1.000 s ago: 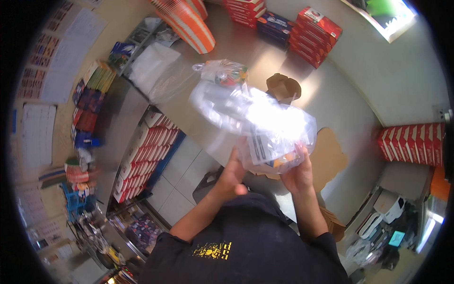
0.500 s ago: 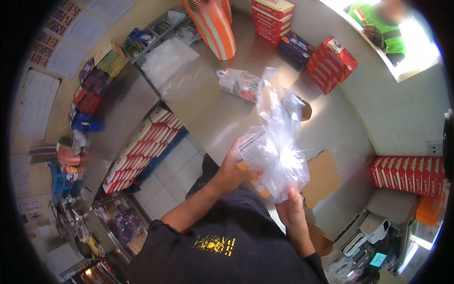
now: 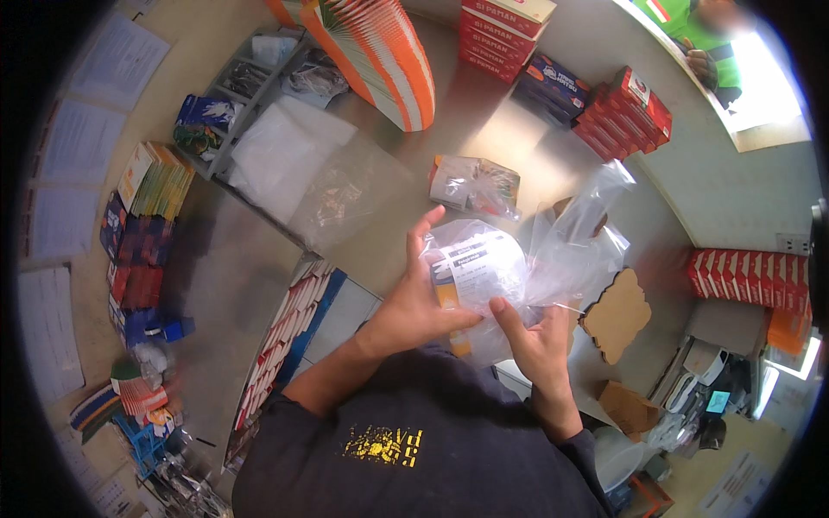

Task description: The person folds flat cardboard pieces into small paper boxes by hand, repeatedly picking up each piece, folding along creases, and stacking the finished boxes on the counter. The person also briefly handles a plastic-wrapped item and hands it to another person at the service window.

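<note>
Between my hands is a clear plastic bag (image 3: 561, 250) with a round-looking packed item inside. A white printed label (image 3: 484, 272) and a yellow-orange band show through the plastic. My left hand (image 3: 410, 306) grips the bag's left side, its thumb across the front and its fingers around the edge. My right hand (image 3: 540, 345) holds the lower right side, thumb on top and fingers partly behind the plastic. The bag's loose upper end and handles stretch to the right. Just beyond it, a second wrapped packet (image 3: 475, 186) lies on the steel counter (image 3: 380, 268).
Stacked orange-and-white paper packaging (image 3: 380, 60) stands at the back. Red boxes (image 3: 501, 39) and a dark blue box (image 3: 553, 86) line the wall. A brown cardboard piece (image 3: 617, 315) lies right. Plastic sheets (image 3: 289, 147) lie left. A person in green (image 3: 704, 52) is at the window.
The bag has turned, so its upper end now points right instead of away from me. Its label faces up more fully. Both hands keep hold, and my head view has shifted.
</note>
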Motion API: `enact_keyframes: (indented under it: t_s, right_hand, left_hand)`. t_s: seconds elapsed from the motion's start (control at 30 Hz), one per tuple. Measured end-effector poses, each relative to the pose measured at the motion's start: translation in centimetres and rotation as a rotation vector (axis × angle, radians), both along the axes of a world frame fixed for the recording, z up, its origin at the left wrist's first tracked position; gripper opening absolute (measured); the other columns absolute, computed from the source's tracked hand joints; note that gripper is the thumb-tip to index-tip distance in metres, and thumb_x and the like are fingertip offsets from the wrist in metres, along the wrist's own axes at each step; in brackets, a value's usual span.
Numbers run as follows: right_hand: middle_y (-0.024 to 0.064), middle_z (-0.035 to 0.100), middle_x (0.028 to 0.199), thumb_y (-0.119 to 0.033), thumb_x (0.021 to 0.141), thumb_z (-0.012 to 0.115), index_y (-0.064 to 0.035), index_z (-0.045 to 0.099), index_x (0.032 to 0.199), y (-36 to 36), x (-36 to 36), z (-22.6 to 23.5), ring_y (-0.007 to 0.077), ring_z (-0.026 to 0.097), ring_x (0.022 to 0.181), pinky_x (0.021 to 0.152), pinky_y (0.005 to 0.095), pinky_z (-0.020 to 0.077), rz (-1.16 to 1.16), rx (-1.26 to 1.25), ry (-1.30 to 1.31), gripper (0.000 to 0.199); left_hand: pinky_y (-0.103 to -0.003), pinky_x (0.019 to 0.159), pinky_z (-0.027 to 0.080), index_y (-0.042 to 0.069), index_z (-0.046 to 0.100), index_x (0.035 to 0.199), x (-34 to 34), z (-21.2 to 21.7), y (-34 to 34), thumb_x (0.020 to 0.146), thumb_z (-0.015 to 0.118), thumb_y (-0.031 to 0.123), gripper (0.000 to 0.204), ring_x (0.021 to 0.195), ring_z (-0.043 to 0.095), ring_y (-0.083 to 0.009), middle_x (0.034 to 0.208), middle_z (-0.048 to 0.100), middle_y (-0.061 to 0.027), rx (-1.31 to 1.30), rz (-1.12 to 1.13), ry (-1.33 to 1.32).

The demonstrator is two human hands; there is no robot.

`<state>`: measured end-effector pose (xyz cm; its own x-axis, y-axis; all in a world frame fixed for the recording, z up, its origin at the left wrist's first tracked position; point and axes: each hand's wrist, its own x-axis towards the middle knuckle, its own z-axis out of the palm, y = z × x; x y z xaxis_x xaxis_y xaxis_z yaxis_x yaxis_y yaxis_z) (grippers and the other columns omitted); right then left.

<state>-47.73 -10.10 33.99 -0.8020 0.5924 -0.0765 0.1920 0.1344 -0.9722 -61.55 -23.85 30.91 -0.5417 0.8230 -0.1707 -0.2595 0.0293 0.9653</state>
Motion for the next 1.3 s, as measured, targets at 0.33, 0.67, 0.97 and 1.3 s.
enact_keyframes:
  t_s: [0.33,0.67,0.97,1.3]
  right_hand:
    - [0.0179,0.073,0.107,-0.009,0.097,0.068,0.0077,0.064,0.125,-2.3,-5.7,-1.3,0.0242,0.068,0.098,0.089,0.0385,0.0522,-0.008,0.035,-0.067,0.033]
    - [0.0207,0.062,0.131,-0.005,0.095,0.068,0.0087,0.050,0.145,-3.2,-7.1,-1.2,0.0281,0.059,0.121,0.106,0.0400,0.0452,0.005,-0.074,-0.098,0.055]
    - [0.0214,0.062,0.131,-0.010,0.097,0.069,0.0048,0.051,0.144,-3.5,-6.6,-1.6,0.0302,0.059,0.124,0.107,0.0414,0.0451,0.028,-0.118,-0.130,0.053]
    - [0.0255,0.069,0.123,-0.033,0.099,0.073,0.0021,0.049,0.143,0.2,-6.2,-0.6,0.0339,0.068,0.117,0.102,0.0448,0.0508,0.005,-0.009,-0.203,0.062]
  left_hand:
    - [-0.043,0.112,0.045,0.024,-0.014,0.166,-5.9,-1.0,-2.5,0.068,0.093,-0.004,0.148,0.135,0.049,-0.0273,0.146,0.043,-0.0248,0.021,0.097,-0.192]
    - [-0.048,0.116,0.042,0.023,-0.014,0.165,-8.9,-1.9,-3.4,0.065,0.098,0.001,0.152,0.142,0.039,-0.0308,0.149,0.035,-0.0284,0.007,0.007,-0.159]
    - [-0.047,0.118,0.038,0.017,-0.011,0.165,-9.3,-1.8,-3.8,0.065,0.101,0.008,0.151,0.140,0.041,-0.0282,0.150,0.037,-0.0245,-0.018,-0.001,-0.126]
    - [-0.044,0.112,0.048,0.015,-0.013,0.164,-9.1,-3.1,0.7,0.074,0.089,-0.004,0.137,0.132,0.056,-0.0295,0.148,0.049,-0.0217,0.042,-0.122,-0.333]
